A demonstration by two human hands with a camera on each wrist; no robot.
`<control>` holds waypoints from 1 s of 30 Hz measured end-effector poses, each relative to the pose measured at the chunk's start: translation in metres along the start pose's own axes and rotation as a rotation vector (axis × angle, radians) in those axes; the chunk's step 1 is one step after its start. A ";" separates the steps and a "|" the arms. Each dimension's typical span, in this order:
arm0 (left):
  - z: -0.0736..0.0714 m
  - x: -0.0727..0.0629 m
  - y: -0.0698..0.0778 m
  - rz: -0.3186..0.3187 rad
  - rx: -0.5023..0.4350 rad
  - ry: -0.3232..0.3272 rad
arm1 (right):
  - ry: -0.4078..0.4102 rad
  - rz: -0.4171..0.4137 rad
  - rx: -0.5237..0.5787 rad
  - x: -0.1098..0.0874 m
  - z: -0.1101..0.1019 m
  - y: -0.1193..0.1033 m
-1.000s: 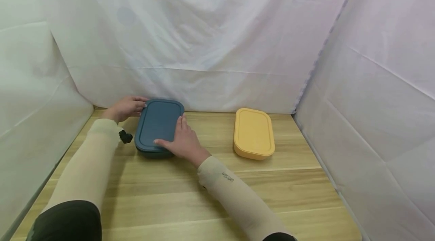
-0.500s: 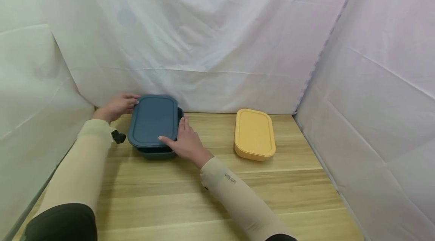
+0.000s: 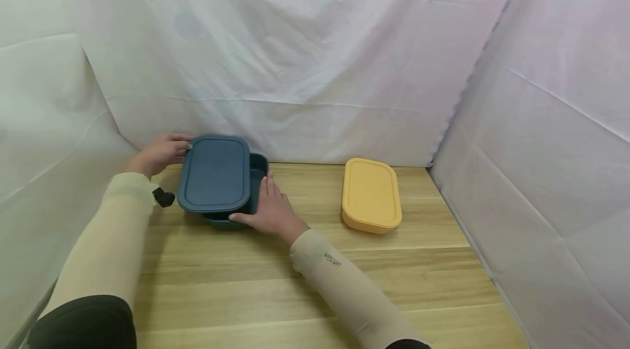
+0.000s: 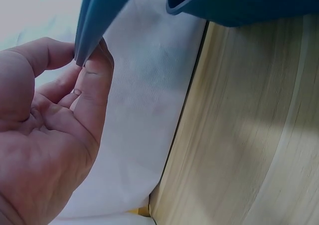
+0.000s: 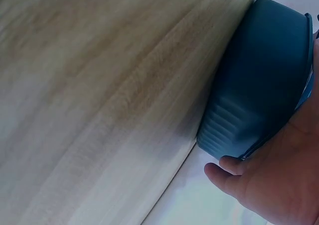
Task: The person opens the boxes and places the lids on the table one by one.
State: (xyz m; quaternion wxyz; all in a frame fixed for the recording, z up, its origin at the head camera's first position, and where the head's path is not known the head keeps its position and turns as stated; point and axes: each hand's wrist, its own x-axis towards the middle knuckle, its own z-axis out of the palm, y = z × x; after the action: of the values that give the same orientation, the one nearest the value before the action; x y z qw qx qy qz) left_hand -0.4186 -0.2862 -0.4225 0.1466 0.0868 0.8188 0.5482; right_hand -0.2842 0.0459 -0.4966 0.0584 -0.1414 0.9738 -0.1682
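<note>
Dark-blue lid [image 3: 215, 171] has shifted left, its long axis running front to back. The left hand [image 3: 159, 155] pinches its edge; the right hand [image 3: 273, 209], fingers straight, touches the matching box [image 5: 259, 75].

left hand [image 3: 159, 155] pinches, right hand [image 3: 275, 208] spreads its thumb [image 3: 241, 218] wide.

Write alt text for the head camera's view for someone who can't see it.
A person's left hand holds a dark blue lid off-centre over a matching box, leaving its right part uncovered, while the right hand rests at the box's near right corner. To the right, a lidded yellow box stands on the wooden table before white fabric.
</note>
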 end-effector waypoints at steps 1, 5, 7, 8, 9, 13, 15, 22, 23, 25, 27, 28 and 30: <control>-0.002 0.000 -0.001 0.003 -0.002 0.008 | 0.001 0.000 -0.005 0.000 0.000 0.000; -0.008 -0.002 -0.005 0.013 -0.009 0.028 | 0.003 -0.003 -0.024 0.000 0.001 -0.001; -0.010 -0.005 -0.005 0.015 -0.009 0.027 | 0.004 -0.003 -0.029 0.001 0.000 -0.002; -0.011 -0.006 -0.005 0.015 -0.012 0.024 | 0.006 -0.003 -0.031 0.001 0.000 -0.002; -0.012 -0.008 -0.004 0.012 -0.023 0.025 | 0.006 -0.003 -0.032 0.001 0.000 -0.002; -0.018 -0.015 0.000 0.011 -0.044 0.005 | 0.010 -0.001 -0.034 0.003 0.002 -0.004; -0.021 -0.019 0.002 0.010 -0.058 -0.003 | 0.009 -0.001 -0.034 0.004 0.002 -0.004; -0.033 -0.026 0.005 0.011 -0.104 0.010 | 0.003 -0.006 -0.027 0.003 0.002 -0.005; -0.034 -0.027 0.005 0.012 -0.111 0.011 | 0.004 -0.006 -0.030 0.003 0.002 -0.005; -0.038 -0.029 0.005 0.012 -0.128 0.012 | 0.004 -0.007 -0.034 0.003 0.001 -0.005; -0.041 -0.031 0.005 0.011 -0.145 0.011 | 0.003 -0.005 -0.036 0.003 0.001 -0.006; -0.043 -0.032 0.005 0.005 -0.164 0.013 | 0.003 -0.004 -0.035 0.003 0.001 -0.006; -0.046 -0.034 0.004 -0.007 -0.196 0.020 | 0.004 -0.003 -0.032 0.004 0.001 -0.006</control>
State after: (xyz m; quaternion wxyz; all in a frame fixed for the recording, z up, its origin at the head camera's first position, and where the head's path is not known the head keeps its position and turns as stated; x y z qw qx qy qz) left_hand -0.4020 -0.3354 -0.3979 0.1482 0.0637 0.7628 0.6262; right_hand -0.2859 0.0392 -0.4960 0.0541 -0.1433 0.9763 -0.1527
